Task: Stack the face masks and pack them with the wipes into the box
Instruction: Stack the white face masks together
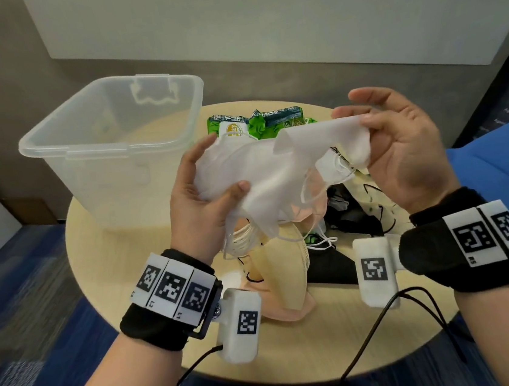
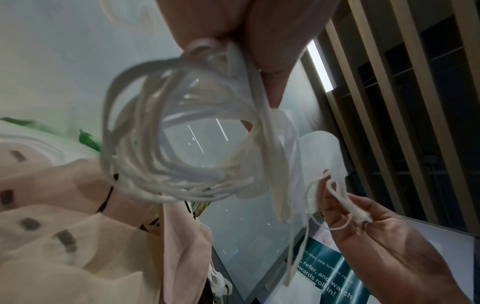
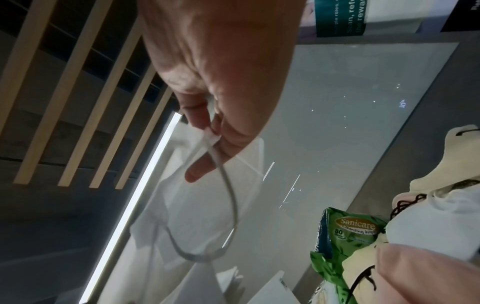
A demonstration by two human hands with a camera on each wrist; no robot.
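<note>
Progress is judged early; the box (image 1: 107, 136), a clear plastic tub, stands at the far left of the round table (image 1: 296, 346) with nothing visible inside it; no mask or wipe pack has gone in

Only the white masks (image 1: 264, 176) are gathered, held as a loose bunch above the table centre, not yet squared; the left hand (image 1: 196, 196) grips one end, thumb over the top layer, fingers curled beneath; the right hand (image 1: 400, 147) pinches the other end between thumb and fingers, with the remaining fingers fairly open; the left wrist view shows a bundle of white ear loops (image 2: 182, 148) hanging tangled below the left grip, and the right wrist view shows one ear loop (image 3: 223, 185) caught in the right pinch

Left to do, by judgement: align the white bunch, add the beige masks (image 1: 284, 268) and the black masks (image 1: 334, 263) lying mixed on the table below the hands, then place all with the wipes (image 1: 258, 122); the green wipe packs lie just beside the box on its right, partly hidden behind the held masks

Obstacles: loops are entangled across masks and may drag neighbours; camera cables (image 1: 390, 336) trail over the near table edge; a blue seat or cushion (image 1: 504, 170) sits at right, clear of the work
</note>
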